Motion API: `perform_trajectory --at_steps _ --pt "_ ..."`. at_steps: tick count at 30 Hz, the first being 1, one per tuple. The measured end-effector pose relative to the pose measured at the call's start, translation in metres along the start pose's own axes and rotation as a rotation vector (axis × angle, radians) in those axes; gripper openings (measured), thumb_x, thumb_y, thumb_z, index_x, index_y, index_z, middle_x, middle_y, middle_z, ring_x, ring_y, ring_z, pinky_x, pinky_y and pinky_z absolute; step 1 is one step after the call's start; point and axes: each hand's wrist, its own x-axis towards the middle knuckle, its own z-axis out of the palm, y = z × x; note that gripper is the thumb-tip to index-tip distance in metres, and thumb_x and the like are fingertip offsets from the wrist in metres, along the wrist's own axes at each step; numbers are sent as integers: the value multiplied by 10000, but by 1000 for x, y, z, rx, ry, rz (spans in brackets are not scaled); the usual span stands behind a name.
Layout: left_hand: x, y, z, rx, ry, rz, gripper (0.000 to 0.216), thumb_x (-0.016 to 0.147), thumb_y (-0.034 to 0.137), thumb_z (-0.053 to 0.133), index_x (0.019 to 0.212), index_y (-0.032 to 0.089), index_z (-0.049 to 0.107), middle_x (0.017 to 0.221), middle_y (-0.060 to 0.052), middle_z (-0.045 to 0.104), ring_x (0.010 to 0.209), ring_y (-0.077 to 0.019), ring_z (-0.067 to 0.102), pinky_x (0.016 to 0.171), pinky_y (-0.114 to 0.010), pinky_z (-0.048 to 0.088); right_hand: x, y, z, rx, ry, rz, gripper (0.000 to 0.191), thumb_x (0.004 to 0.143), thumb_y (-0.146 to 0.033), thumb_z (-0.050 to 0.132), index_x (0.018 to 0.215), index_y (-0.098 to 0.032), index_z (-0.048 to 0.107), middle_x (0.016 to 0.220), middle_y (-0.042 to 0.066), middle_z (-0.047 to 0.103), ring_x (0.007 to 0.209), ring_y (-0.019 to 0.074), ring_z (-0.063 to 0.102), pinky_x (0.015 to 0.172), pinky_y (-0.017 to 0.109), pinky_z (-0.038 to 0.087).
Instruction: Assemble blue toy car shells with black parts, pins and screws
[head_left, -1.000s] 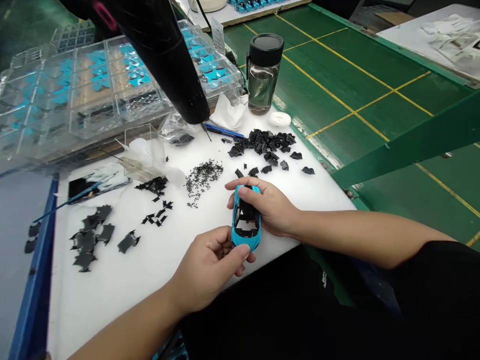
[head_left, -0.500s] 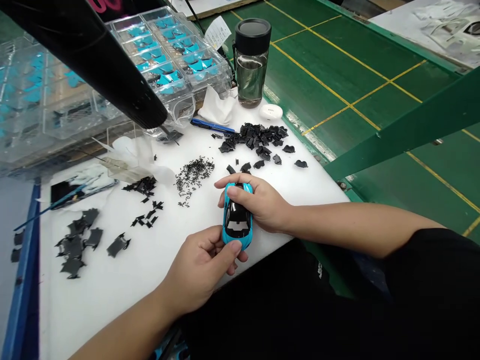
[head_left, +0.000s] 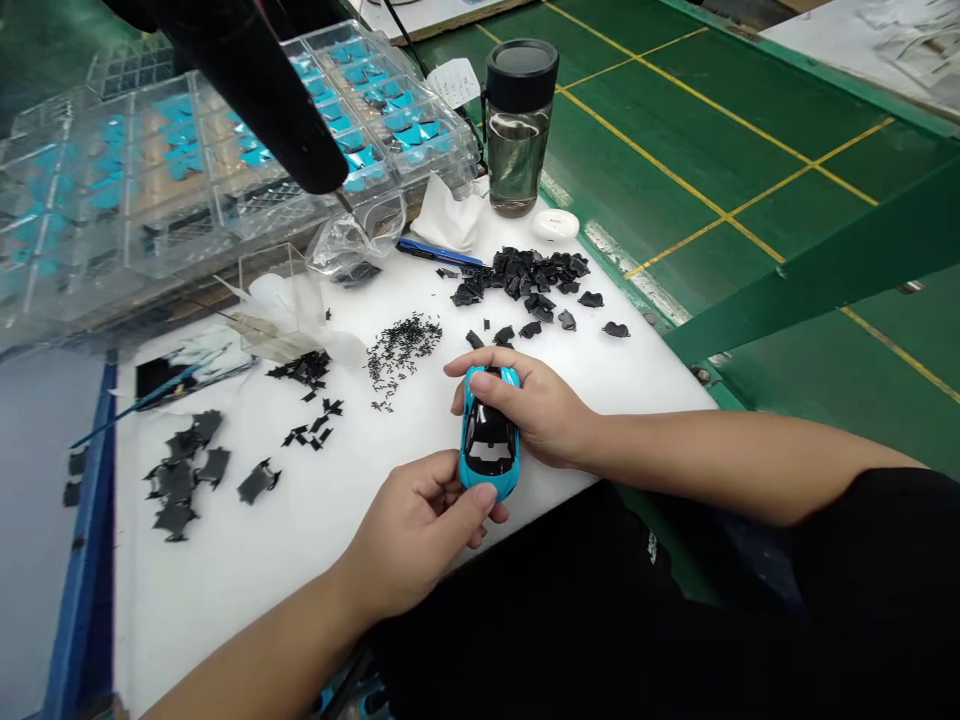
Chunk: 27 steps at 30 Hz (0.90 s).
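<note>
Between my two hands is a small toy car (head_left: pixel 491 435), bright blue with a glossy black roof, held over the near edge of the white work surface. My left hand (head_left: pixel 427 520) grips its near end, thumb on top and fingers curled beneath. Around the far end closes my right hand (head_left: pixel 536 405), its thumb lying on the body. The car's underside is hidden. Just beyond the right hand lie a few loose black plastic parts (head_left: pixel 504 337), and past them a heap of the same parts (head_left: pixel 529 272). Many tiny black screws (head_left: pixel 405 345) are spread to the left.
An electric screwdriver (head_left: pixel 292 140) hangs point-down at upper left, before clear compartment trays (head_left: pixel 247 180) of blue parts. A bottle (head_left: pixel 517 130), a white case (head_left: pixel 555 225) and a blue pen-like tool (head_left: pixel 439 252) stand behind. Dark grey plates (head_left: pixel 176 482) lie left; a green beam (head_left: pixel 810 260) crosses right.
My view has shifted a little, so the table and hands appear farther right. The screwdriver hangs higher in the picture. Both hands keep the same hold on the toy car.
</note>
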Motion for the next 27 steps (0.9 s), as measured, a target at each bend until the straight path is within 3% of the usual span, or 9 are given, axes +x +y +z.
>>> perform_trajectory --at_steps 6,11,17,27 --pt "-1 -3 -5 -196 -62 103 329 861 465 629 860 137 622 782 -62 699 581 -104 583 589 -235 495 2 0 1 79 18 89 371 872 -515 655 1071 -203 628 867 35 636 627 120 547 493 196 432" --pt "-1 -7 -5 -295 -115 199 336 846 466 654 879 133 628 806 -72 708 572 -98 589 569 -223 491 3 -1 3 165 6 234 406 840 -504 688 1081 -181 640 871 41 641 571 100 526 457 183 394" --pt "-2 -6 -2 -233 -154 248 313 888 448 596 893 138 634 842 -81 709 588 -101 581 580 -226 472 3 -1 4 205 7 318 378 844 -437 697 1087 -148 676 868 56 657 672 123 589 577 197 464" --pt "-6 3 -2 -141 -306 318 292 909 407 542 974 147 658 853 -61 652 641 -118 576 623 -232 472 4 -3 3 281 -81 471 348 841 -380 674 1074 -122 680 793 39 643 605 114 579 544 189 476"
